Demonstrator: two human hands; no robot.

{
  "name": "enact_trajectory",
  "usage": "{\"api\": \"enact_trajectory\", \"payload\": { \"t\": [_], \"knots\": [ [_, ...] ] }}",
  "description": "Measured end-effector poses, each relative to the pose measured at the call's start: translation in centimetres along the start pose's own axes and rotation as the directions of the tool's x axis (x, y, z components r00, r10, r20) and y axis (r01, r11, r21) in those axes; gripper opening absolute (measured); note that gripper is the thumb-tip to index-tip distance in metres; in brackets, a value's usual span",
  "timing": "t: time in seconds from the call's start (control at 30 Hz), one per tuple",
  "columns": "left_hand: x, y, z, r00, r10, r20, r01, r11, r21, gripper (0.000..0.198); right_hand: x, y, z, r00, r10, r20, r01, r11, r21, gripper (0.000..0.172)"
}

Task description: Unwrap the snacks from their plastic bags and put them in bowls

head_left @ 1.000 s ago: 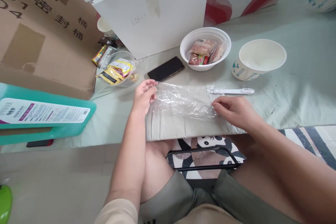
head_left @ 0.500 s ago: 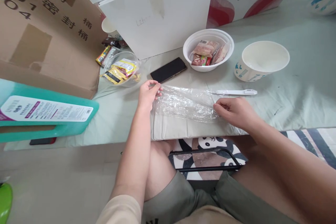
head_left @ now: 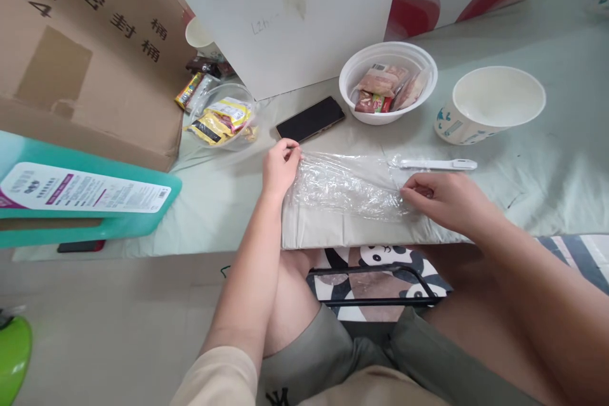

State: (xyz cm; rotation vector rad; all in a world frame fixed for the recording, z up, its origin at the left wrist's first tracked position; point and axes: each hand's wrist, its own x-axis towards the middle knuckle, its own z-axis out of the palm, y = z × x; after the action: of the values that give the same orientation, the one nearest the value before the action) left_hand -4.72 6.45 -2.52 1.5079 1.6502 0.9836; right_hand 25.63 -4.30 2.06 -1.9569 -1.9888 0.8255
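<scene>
A crinkled sheet of clear plastic film (head_left: pixel 349 187) is stretched between my two hands at the table's front edge. My left hand (head_left: pixel 281 168) pinches its upper left corner, just below a black phone (head_left: pixel 311 119). At the film's right side, my right hand (head_left: pixel 442 200) has thumb and fingers closed on the edge. A white knife-like tool (head_left: pixel 438 164) lies right behind my right hand, its left end by the film. Further back are a white bowl (head_left: pixel 346 85) with meat-coloured packets (head_left: pixel 383 81) and a white paper tub (head_left: pixel 497 98).
A clear bowl (head_left: pixel 245 96) of yellow packets stands at the left, near a cardboard box (head_left: pixel 95 76) and a teal container (head_left: pixel 162 219). White boxes (head_left: pixel 323 13) and a red-and-white carton (head_left: pixel 428 0) line the back. A black metal bar (head_left: pixel 371 301) is below the table edge.
Both hands and the film have shifted slightly to the right, and the view has moved a little. The grip of each hand on the film looks the same.
</scene>
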Motion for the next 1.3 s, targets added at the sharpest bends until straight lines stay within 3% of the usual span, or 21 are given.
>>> {"api": "enact_trajectory", "payload": {
  "t": [0.33, 0.5, 0.57, 0.63, 0.67, 0.73, 0.77, 0.83, 0.93, 1.0, 1.13, 1.3],
  "knots": [
    [-0.6, 0.5, 0.2, 0.961, 0.267, 0.067, -0.275, 0.915, 0.294, 0.011, -0.2, 0.7, -0.3, 0.979, 0.078, 0.187, -0.068, 0.996, -0.058, 0.012],
    [-0.6, 0.7, 0.4, 0.946, 0.306, 0.106, -0.324, 0.874, 0.361, 0.013, -1.2, 2.1, -0.5, 0.965, -0.008, 0.261, 0.029, 0.997, -0.077, 0.035],
    [-0.4, 0.9, 0.0, 0.944, 0.325, 0.049, -0.321, 0.88, 0.349, 0.014, -1.8, 2.4, -1.3, 0.967, -0.058, 0.248, 0.069, 0.997, -0.033, 0.047],
    [-0.3, 1.4, -0.5, 0.932, 0.346, -0.111, -0.292, 0.895, 0.338, 0.016, -2.3, 2.2, -2.3, 0.991, -0.049, 0.124, 0.049, 0.999, 0.01, 0.049],
    [-0.5, 1.8, -0.7, 0.914, 0.354, -0.198, -0.275, 0.9, 0.337, 0.016, -2.4, 1.8, -2.7, 1.0, -0.012, -0.005, 0.012, 1.0, 0.022, 0.044],
    [-1.2, 3.0, -0.5, 0.88, 0.38, -0.286, -0.277, 0.898, 0.341, 0.015, -2.2, 0.7, -2.8, 0.951, 0.06, -0.302, -0.047, 0.998, 0.049, 0.031],
    [-1.9, 3.7, 0.0, 0.876, 0.404, -0.263, -0.306, 0.887, 0.346, 0.014, -2.0, 0.0, -2.5, 0.906, 0.058, -0.419, -0.037, 0.998, 0.059, 0.027],
    [-3.4, 5.0, 1.6, 0.876, 0.474, -0.089, -0.416, 0.836, 0.358, 0.018, -1.2, -1.4, -0.9, 0.873, -0.089, -0.479, 0.125, 0.991, 0.043, 0.026],
    [-5.7, 6.0, 4.6, 0.817, 0.518, 0.253, -0.577, 0.716, 0.393, 0.03, 0.2, -3.0, 2.9, 0.848, -0.381, -0.369, 0.39, 0.919, -0.054, 0.04],
    [-6.6, 5.9, 6.2, 0.805, 0.453, 0.382, -0.591, 0.667, 0.455, 0.039, 1.0, -3.5, 5.3, 0.856, -0.428, -0.29, 0.407, 0.904, -0.133, 0.051],
    [-7.3, 4.9, 7.1, 0.869, 0.27, 0.416, -0.489, 0.599, 0.634, 0.051, 1.3, -3.7, 7.6, 0.916, -0.354, -0.188, 0.31, 0.923, -0.227, 0.064],
    [-7.9, 4.7, 6.5, 0.895, 0.18, 0.409, -0.435, 0.559, 0.706, 0.055, 0.6, -3.1, 7.8, 0.925, -0.358, -0.129, 0.306, 0.901, -0.306, 0.067]
  ]
}}
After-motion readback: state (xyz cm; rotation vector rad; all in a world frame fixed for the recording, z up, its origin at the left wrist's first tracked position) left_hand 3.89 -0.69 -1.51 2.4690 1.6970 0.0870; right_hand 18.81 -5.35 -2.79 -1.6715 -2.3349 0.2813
